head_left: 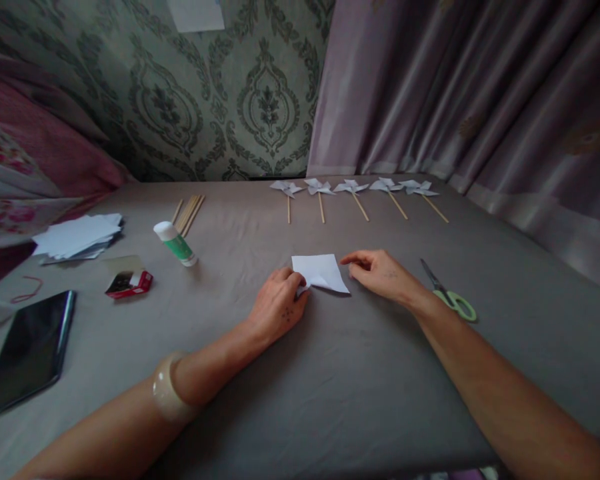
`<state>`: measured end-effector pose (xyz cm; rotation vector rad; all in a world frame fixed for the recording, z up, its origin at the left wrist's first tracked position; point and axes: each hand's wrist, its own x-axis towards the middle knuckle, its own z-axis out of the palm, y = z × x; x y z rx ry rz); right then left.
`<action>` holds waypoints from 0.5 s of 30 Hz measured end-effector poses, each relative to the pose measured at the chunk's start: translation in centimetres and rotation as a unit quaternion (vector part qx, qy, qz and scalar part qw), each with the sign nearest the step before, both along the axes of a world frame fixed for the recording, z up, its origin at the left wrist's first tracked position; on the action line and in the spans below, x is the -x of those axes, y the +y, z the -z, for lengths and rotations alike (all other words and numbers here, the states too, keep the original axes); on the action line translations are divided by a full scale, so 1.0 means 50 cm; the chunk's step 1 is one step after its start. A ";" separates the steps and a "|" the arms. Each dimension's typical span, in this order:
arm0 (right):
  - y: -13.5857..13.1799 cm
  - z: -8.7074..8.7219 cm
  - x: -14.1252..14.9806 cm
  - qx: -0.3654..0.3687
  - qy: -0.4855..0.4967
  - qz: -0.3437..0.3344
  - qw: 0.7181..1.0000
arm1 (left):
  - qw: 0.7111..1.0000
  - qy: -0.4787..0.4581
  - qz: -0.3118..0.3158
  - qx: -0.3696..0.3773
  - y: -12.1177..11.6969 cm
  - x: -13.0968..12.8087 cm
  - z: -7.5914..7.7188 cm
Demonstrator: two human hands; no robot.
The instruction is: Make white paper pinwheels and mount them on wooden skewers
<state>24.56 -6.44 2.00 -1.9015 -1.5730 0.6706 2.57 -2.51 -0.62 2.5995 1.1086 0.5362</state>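
A small square of white paper lies on the table in front of me, its near left corner curled up. My left hand pinches that lifted corner between thumb and fingers. Just right of the sheet, my right hand hovers with nothing in it, index finger and thumb apart and pointing at the paper's right edge. A pair of scissors with green handles rests beyond the right wrist.
Several paper pinwheels on sticks line the back of the table. To the left are a glue stick, loose wooden sticks, a stack of paper, a small red box and a black tablet.
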 end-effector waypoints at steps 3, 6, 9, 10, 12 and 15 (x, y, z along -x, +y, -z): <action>-0.019 0.017 -0.014 -0.030 0.014 -0.021 0.999 | 1.000 0.013 0.016 -0.022 0.009 0.004 -0.001; -0.032 0.022 -0.016 -0.034 -0.006 -0.053 0.998 | 0.999 0.024 0.032 -0.037 0.020 0.009 -0.006; -0.043 0.017 -0.006 -0.047 -0.064 -0.089 0.993 | 0.997 0.029 0.052 -0.051 0.036 0.014 -0.012; -0.047 0.014 -0.001 -0.052 -0.084 -0.103 0.990 | 0.996 0.030 0.060 -0.053 0.042 0.016 -0.013; -0.054 0.010 0.012 -0.055 -0.115 -0.130 0.983 | 0.996 0.025 0.074 -0.050 0.055 0.020 -0.013; -0.061 0.011 0.034 -0.059 -0.130 -0.154 0.978 | 0.994 0.010 0.099 -0.041 0.075 0.023 -0.009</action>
